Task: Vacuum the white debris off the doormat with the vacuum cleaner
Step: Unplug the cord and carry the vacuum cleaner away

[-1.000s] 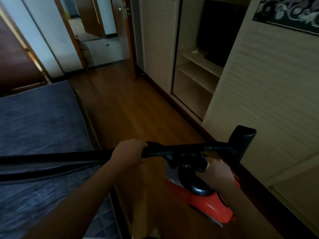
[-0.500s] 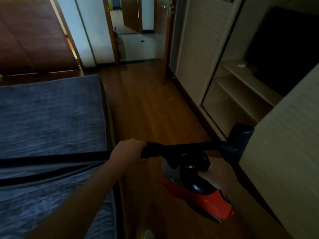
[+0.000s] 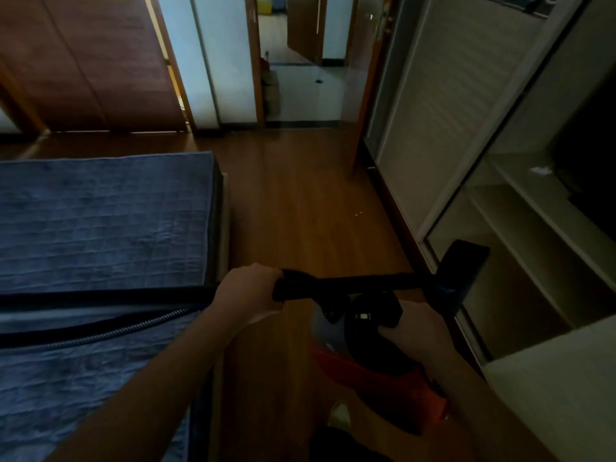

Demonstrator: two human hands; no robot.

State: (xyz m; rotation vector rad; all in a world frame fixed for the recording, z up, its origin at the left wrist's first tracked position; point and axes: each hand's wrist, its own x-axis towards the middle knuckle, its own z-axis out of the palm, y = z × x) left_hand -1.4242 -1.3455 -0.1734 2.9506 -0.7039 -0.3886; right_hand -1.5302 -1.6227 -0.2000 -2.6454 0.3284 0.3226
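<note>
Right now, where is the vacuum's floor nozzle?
In the head view the black floor nozzle is raised at right, beside the open shelf unit, on the end of the wand gripped by the left hand.

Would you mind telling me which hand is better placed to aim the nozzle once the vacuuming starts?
The left hand, probably. It already grips the black wand, which runs to the nozzle head. The right hand holds the red vacuum body's handle, carrying it above the floor.
</note>
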